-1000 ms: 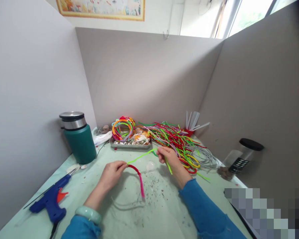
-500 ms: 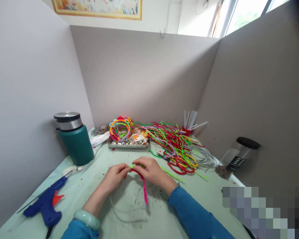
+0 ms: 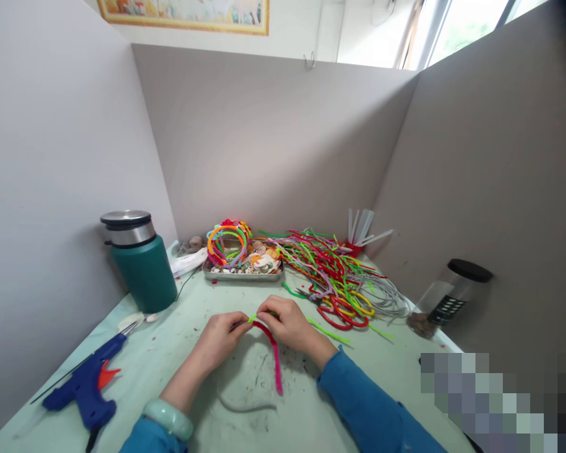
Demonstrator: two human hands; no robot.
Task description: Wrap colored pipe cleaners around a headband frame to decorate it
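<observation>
Pink pipe cleaner (image 3: 276,368) is pinched at its 12 o'clock end by left hand (image 3: 218,341) fingers, green pipe cleaner (image 3: 251,318) by right hand (image 3: 288,324); judged light, bendy, best gripped there.

A green flask (image 3: 144,277) is standing far left of the left hand (image 3: 219,340), a blue glue gun (image 3: 85,390) is lying left of it, and a shell tray (image 3: 243,276) is sitting beyond it.

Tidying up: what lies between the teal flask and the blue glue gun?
Head view: a few pale shells and thin metal tips, perhaps scissors, lie between the teal flask and the blue glue gun.
</observation>
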